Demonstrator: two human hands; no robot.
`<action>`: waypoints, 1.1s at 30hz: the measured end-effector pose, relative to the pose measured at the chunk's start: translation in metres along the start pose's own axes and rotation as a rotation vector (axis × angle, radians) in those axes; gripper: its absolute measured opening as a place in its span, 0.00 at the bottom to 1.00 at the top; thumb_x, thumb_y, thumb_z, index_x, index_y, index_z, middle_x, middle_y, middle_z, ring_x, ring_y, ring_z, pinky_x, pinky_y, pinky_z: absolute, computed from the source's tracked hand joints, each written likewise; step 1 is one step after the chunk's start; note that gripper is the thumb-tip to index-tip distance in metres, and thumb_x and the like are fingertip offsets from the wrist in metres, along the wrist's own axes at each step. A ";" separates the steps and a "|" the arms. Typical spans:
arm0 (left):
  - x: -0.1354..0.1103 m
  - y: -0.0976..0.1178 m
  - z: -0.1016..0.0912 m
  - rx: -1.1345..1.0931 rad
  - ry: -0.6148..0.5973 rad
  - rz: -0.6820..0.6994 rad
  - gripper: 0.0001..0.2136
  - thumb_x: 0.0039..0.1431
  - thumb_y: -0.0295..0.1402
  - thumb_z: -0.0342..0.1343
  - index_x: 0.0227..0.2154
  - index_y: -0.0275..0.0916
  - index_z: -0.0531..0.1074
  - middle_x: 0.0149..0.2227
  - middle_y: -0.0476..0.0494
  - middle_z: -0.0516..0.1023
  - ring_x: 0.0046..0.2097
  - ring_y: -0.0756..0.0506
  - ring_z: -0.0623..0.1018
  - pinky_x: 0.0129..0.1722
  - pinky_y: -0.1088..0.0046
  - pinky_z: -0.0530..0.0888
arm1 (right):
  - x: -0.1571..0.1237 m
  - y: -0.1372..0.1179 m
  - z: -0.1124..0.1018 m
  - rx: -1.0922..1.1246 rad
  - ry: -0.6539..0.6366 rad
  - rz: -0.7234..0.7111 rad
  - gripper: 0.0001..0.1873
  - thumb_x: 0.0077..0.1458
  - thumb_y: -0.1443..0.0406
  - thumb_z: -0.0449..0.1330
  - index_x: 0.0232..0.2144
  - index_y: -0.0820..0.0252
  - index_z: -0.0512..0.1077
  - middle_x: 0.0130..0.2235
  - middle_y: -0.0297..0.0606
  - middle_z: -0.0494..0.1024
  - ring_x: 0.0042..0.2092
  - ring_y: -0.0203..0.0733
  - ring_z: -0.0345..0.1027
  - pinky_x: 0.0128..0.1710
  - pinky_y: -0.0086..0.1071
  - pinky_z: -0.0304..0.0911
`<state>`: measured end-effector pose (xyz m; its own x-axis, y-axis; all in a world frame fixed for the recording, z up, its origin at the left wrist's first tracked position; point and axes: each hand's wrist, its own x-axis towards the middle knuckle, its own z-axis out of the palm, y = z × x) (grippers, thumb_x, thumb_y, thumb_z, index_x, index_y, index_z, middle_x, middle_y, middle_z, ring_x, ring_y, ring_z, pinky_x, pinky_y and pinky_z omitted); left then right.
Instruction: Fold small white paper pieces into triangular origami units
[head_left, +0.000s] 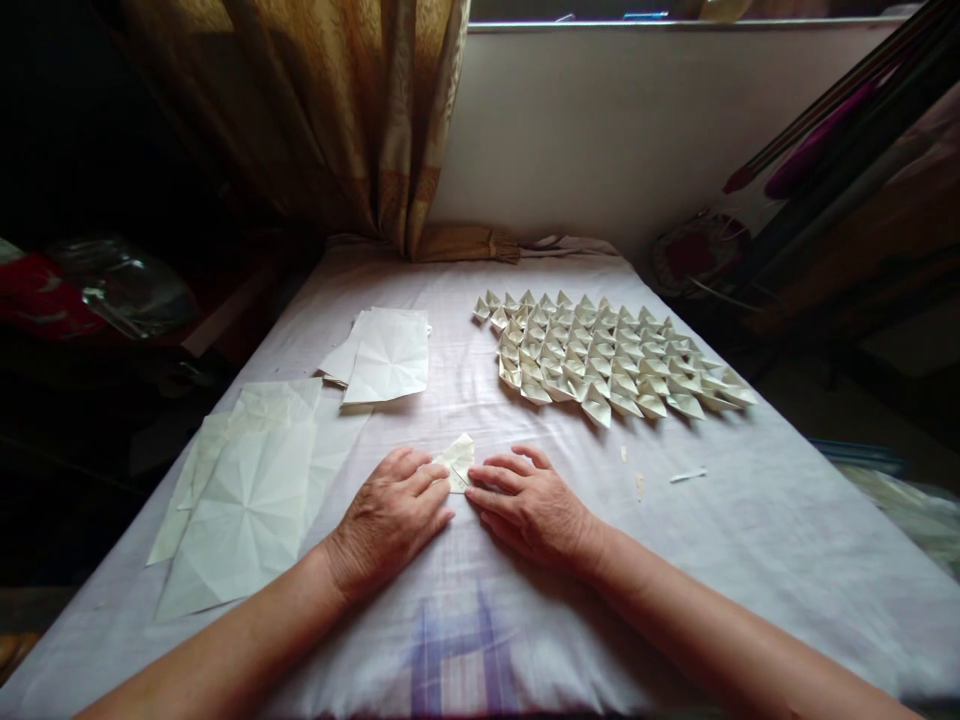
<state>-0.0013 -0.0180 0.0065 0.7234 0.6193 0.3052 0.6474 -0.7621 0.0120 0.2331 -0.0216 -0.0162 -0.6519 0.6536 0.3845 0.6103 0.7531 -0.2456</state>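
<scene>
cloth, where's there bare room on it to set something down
Cloth is bare between the right forearm and small white stick; narrower between the upper paper stack and folded rows. Crowded: left, under creased sheets; centre, where left hand and right hand touch a folded piece.

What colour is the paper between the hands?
The paper is off-white, clearest in the head view.

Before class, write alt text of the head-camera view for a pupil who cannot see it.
Left hand and right hand touch a small folded paper on pale cloth. Rows of boat-like folded papers lie beyond, at right; creased sheets lie at left.
</scene>
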 end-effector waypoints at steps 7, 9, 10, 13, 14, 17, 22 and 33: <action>0.024 0.001 0.002 0.087 -0.039 0.081 0.08 0.66 0.35 0.51 0.40 0.40 0.74 0.32 0.47 0.76 0.37 0.43 0.72 0.41 0.63 0.67 | 0.001 0.000 -0.005 0.113 -0.022 0.012 0.11 0.62 0.65 0.55 0.44 0.52 0.76 0.48 0.38 0.79 0.50 0.43 0.69 0.51 0.41 0.58; 0.026 -0.002 0.002 0.143 -0.046 0.147 0.07 0.66 0.32 0.50 0.38 0.39 0.74 0.30 0.47 0.75 0.35 0.44 0.71 0.39 0.63 0.66 | 0.000 0.006 -0.003 0.149 0.028 0.032 0.10 0.61 0.66 0.56 0.43 0.53 0.76 0.47 0.38 0.80 0.49 0.43 0.70 0.50 0.40 0.60; 0.027 -0.002 0.002 0.176 -0.045 0.182 0.07 0.66 0.31 0.50 0.37 0.39 0.73 0.29 0.46 0.74 0.34 0.44 0.71 0.39 0.64 0.66 | 0.000 0.009 0.000 0.151 0.058 0.054 0.11 0.60 0.66 0.57 0.43 0.54 0.76 0.47 0.39 0.80 0.48 0.43 0.70 0.50 0.40 0.60; 0.027 -0.002 0.003 0.278 -0.038 0.262 0.08 0.65 0.26 0.48 0.36 0.38 0.72 0.28 0.46 0.73 0.32 0.45 0.70 0.38 0.64 0.66 | 0.008 0.021 0.008 0.076 0.131 0.125 0.15 0.57 0.69 0.57 0.46 0.57 0.75 0.50 0.42 0.78 0.50 0.47 0.70 0.49 0.42 0.62; 0.027 -0.001 0.003 0.303 -0.037 0.278 0.08 0.65 0.24 0.48 0.35 0.37 0.72 0.28 0.47 0.73 0.32 0.45 0.70 0.38 0.64 0.66 | 0.013 0.025 0.011 0.048 0.124 0.143 0.17 0.55 0.70 0.57 0.47 0.58 0.74 0.51 0.43 0.78 0.51 0.48 0.69 0.50 0.43 0.62; 0.026 -0.002 0.002 0.347 -0.043 0.297 0.08 0.63 0.22 0.49 0.35 0.37 0.72 0.30 0.46 0.73 0.33 0.45 0.71 0.40 0.64 0.67 | 0.032 0.032 0.015 0.040 0.076 0.179 0.23 0.50 0.75 0.57 0.50 0.60 0.73 0.49 0.42 0.79 0.49 0.46 0.70 0.50 0.41 0.63; 0.024 -0.010 -0.001 0.324 -0.053 0.248 0.07 0.63 0.23 0.51 0.39 0.38 0.72 0.32 0.46 0.75 0.35 0.44 0.72 0.38 0.65 0.67 | 0.048 0.034 0.009 0.013 -0.007 0.228 0.18 0.50 0.73 0.59 0.44 0.60 0.77 0.41 0.41 0.81 0.41 0.44 0.72 0.42 0.35 0.64; 0.023 0.014 0.003 0.067 -0.077 -0.091 0.12 0.61 0.38 0.56 0.44 0.38 0.72 0.44 0.40 0.77 0.45 0.39 0.75 0.44 0.60 0.69 | 0.011 0.012 0.000 0.174 0.054 0.402 0.15 0.52 0.71 0.58 0.42 0.58 0.77 0.33 0.38 0.81 0.32 0.39 0.73 0.33 0.30 0.64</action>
<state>0.0247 -0.0141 0.0104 0.6754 0.7000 0.2321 0.7240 -0.6892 -0.0281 0.2332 -0.0048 -0.0150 -0.3509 0.8957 0.2730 0.7225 0.4445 -0.5295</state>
